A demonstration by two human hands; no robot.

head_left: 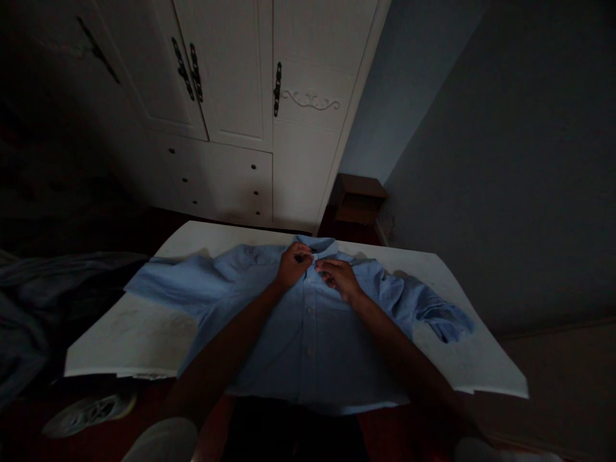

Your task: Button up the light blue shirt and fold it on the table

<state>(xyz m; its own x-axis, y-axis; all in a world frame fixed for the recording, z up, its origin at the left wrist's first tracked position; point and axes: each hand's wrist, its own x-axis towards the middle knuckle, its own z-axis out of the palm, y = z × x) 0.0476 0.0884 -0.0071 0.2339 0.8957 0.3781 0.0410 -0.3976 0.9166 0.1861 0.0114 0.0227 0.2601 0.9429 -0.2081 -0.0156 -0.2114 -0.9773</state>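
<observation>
A light blue button-up shirt (308,333) lies face up on a white table (129,333), collar at the far side, sleeves spread to both sides. My left hand (293,266) is closed in a pinch on the shirt's placket just below the collar (315,244). My right hand (339,277) is right beside it, fingers curled and pinching the fabric at the top button. The two hands almost touch. The shirt's hem hangs over the near table edge.
A white wardrobe (240,96) with dark handles and drawers stands behind the table. A brown wooden nightstand (359,202) sits at its right by the blue wall. Dark cloth (43,301) lies at the left. A shoe (89,410) rests on the floor at the lower left.
</observation>
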